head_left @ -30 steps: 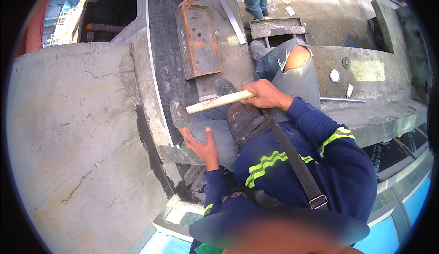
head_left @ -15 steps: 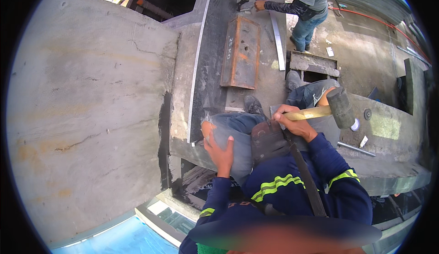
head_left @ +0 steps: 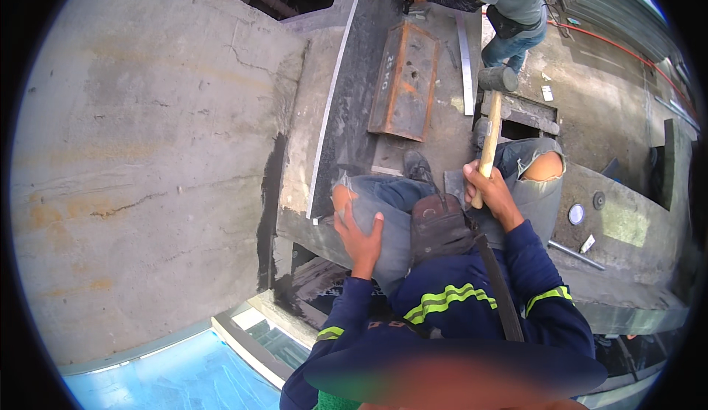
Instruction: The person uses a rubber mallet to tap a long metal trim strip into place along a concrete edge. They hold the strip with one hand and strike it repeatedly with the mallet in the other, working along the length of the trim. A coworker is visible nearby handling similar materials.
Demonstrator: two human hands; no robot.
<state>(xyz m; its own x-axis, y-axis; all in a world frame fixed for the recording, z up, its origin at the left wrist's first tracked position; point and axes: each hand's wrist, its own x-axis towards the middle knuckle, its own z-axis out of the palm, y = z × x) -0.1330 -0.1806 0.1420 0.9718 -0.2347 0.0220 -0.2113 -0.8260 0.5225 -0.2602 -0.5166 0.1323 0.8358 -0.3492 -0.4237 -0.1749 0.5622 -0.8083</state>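
Wood-handled mallet [head_left: 490, 133] in right hand [head_left: 490, 189], fingers wrapped round lower handle, gripping it; dark head raised, pointing away from the wearer. Left hand [head_left: 360, 242] on the left trouser leg [head_left: 391, 200] by the knee, thumb spread apart from fingers. Dark waist pouch [head_left: 441, 227] between the legs. Rusty-edged box [head_left: 407, 85] ahead, pale metal bar [head_left: 467, 71] to its right. Co-worker [head_left: 509, 4] beyond, bending. Metal tube [head_left: 577, 255] and white disc [head_left: 577, 214] off right.

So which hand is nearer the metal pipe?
Right. The right hand, holding the mallet, is left of the metal pipe; the left hand is farther left, on the left leg.
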